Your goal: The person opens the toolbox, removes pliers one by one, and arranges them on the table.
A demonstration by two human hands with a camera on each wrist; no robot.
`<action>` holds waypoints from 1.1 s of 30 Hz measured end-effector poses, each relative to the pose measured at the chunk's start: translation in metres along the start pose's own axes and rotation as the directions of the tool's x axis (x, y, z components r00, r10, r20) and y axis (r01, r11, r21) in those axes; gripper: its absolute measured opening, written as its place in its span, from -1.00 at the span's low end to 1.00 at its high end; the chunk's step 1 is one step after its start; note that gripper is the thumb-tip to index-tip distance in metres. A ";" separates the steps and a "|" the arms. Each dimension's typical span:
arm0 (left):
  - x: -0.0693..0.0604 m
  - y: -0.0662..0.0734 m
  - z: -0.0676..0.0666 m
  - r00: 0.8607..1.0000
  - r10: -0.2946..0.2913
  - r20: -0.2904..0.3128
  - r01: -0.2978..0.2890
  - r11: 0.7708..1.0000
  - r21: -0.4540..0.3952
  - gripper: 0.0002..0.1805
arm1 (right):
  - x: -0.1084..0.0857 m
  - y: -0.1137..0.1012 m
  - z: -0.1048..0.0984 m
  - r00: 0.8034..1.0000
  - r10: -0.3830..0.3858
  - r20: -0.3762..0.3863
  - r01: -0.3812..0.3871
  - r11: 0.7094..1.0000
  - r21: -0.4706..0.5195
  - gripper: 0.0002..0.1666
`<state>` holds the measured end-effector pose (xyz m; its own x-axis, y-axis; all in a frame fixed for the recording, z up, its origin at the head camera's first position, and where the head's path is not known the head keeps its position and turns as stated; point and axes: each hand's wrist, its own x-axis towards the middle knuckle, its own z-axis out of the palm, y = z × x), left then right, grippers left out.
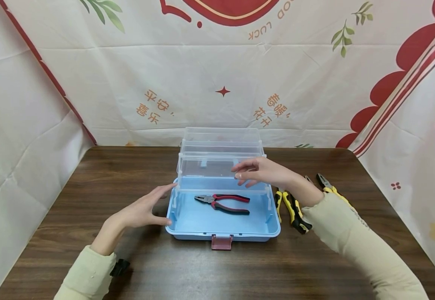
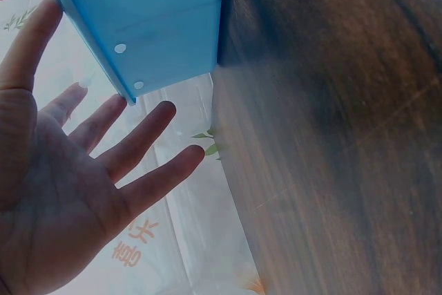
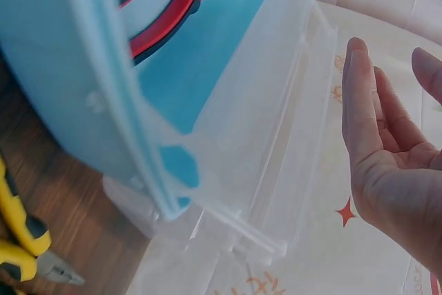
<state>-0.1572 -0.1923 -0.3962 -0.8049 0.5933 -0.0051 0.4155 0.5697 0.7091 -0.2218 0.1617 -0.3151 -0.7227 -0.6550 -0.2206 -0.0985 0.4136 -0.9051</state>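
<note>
A light blue toolbox (image 1: 224, 229) stands on the table with its clear lid and trays (image 1: 221, 146) raised at the back. Inside it lies one pair of red and black combination pliers (image 1: 221, 203), jaws to the left. My left hand (image 1: 142, 210) is at the box's left rim with fingers spread, thumb and fingertips touching or close to the edge. Above the box's right rear part hovers my right hand (image 1: 260, 171), its fingers loosely bent and nothing between them. In the right wrist view the same pliers (image 3: 166, 25) show partly past the box wall.
Several yellow and black pliers (image 1: 294, 210) lie right of the box, partly hidden by the right forearm. A pinkish latch (image 1: 221, 242) hangs at the box's front. The wooden table (image 1: 127, 166) ends at a printed white cloth (image 1: 221, 66) behind.
</note>
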 end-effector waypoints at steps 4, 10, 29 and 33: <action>0.000 0.001 0.000 1.000 0.006 0.003 -0.006 1.000 -0.004 0.00 | 0.010 -0.003 0.003 1.000 -0.012 0.010 0.012 1.000 -0.015 -0.51; 0.000 0.002 0.000 1.000 0.007 0.007 -0.007 1.000 -0.011 0.01 | 0.025 -0.003 0.008 0.999 -0.034 0.030 0.035 0.999 -0.023 -0.53; 0.000 0.002 0.000 1.000 -0.012 -0.002 0.012 1.000 -0.006 0.01 | 0.053 0.004 0.037 0.964 -0.215 0.158 0.217 0.976 0.006 -0.58; 0.001 0.002 0.000 1.000 -0.015 -0.004 0.015 1.000 -0.004 0.00 | 0.054 0.001 0.044 0.942 -0.263 0.206 0.268 0.963 0.007 -0.62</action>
<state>-0.1570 -0.1908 -0.3945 -0.8127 0.5825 -0.0133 0.4015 0.5765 0.7117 -0.2306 0.0989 -0.3443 -0.5144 -0.8564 -0.0443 -0.2840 0.2188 -0.9335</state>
